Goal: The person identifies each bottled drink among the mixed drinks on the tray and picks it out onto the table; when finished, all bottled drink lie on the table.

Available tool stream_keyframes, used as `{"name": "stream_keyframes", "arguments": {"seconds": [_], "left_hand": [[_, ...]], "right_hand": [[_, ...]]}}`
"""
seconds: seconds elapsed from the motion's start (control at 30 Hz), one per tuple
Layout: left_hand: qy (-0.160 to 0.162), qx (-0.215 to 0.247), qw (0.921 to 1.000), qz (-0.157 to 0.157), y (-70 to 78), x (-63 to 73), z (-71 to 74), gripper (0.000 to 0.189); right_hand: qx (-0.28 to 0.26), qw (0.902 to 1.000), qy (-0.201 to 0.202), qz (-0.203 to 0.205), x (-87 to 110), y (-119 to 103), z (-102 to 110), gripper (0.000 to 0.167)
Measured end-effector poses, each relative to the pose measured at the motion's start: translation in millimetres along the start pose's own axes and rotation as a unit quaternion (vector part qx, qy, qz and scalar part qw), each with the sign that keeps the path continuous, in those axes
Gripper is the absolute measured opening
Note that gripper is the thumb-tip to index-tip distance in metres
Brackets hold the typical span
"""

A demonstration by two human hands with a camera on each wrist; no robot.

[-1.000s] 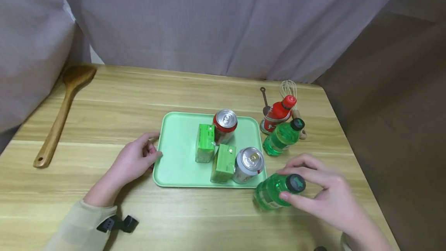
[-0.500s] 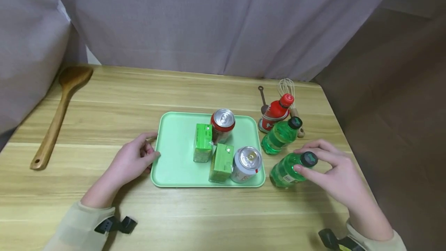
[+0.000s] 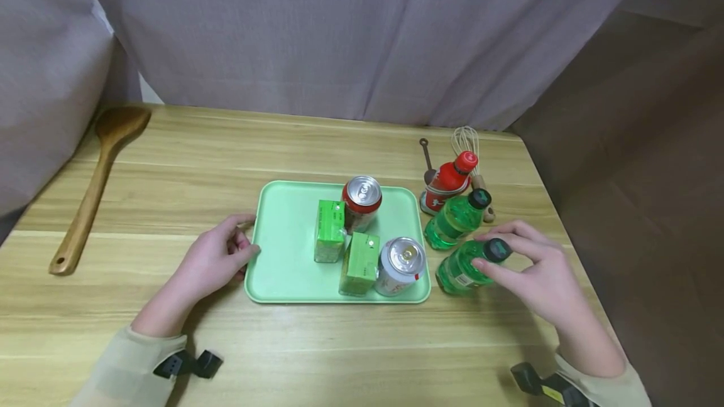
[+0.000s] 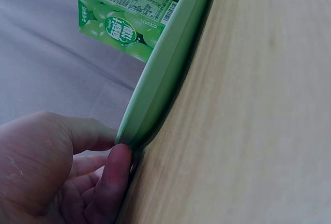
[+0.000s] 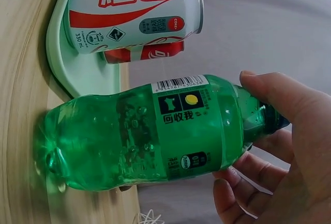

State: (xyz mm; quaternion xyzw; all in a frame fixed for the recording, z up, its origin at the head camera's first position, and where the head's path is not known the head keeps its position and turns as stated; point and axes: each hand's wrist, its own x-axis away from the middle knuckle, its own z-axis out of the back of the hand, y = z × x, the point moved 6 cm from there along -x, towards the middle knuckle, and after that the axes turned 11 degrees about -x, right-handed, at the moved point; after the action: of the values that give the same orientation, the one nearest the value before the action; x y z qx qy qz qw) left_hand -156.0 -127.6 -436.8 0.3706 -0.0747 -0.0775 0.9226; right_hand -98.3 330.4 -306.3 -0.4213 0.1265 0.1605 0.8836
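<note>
My left hand (image 3: 217,256) holds the left rim of a light green tray (image 3: 277,269), thumb and finger at its edge in the left wrist view. On the tray stand two green juice boxes (image 3: 330,231), a red soda can (image 3: 362,203) and a white soda can (image 3: 400,267). To the right of the tray, my right hand (image 3: 537,269) grips a green soda bottle (image 5: 139,136) round its neck, just below the dark cap. The bottle stands upright or nearly so, its base at the table. Behind it is a second green bottle (image 3: 455,222).
A red-capped bottle (image 3: 447,184) stands behind the green ones, with a whisk (image 3: 466,140) and a small dark spoon (image 3: 427,159) beside it. A wooden spatula (image 3: 98,187) lies at the far left. Grey cloth (image 3: 254,36) hangs behind the table.
My right hand has moved the green bottle away from me and slightly right, from the tray's front right corner to beside its right edge. The left hand stays at the tray's rim.
</note>
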Motion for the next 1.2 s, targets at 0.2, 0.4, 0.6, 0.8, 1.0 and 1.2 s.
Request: {"name": "stream_keyframes", "arguments": {"seconds": [0.2, 0.4, 0.6, 0.8, 1.0, 1.2], "left_hand": [[-0.002, 0.003, 1.0000, 0.001, -0.3, -0.1, -0.7, 0.055], [-0.004, 0.004, 1.0000, 0.005, 0.3, 0.7, -1.6, 0.055], [0.000, 0.003, 1.0000, -0.001, 1.7, -0.5, 0.2, 0.055], [0.001, 0.007, 0.9999, -0.010, -0.2, 0.9, 0.0, 0.053], [0.004, 0.009, 0.9999, -0.005, -3.4, 2.3, -2.6, 0.053], [-0.001, 0.012, 0.9999, 0.000, -3.9, 4.7, -5.0, 0.054]], "right_hand": [[0.002, 1.0000, 0.004, -0.005, -0.8, 1.3, -3.6, 0.037], [0.001, 0.9999, 0.008, -0.012, -0.4, 2.8, -5.2, 0.036], [-0.013, 0.9994, 0.007, -0.031, 0.8, 5.1, -7.9, 0.035], [-0.026, 0.9987, -0.005, -0.042, 4.9, 11.0, -12.4, 0.037], [-0.085, 0.9955, -0.041, -0.002, 8.2, 20.9, -15.8, 0.049], [-0.273, 0.9569, -0.049, 0.088, 18.0, 37.5, -8.1, 0.044]]}}
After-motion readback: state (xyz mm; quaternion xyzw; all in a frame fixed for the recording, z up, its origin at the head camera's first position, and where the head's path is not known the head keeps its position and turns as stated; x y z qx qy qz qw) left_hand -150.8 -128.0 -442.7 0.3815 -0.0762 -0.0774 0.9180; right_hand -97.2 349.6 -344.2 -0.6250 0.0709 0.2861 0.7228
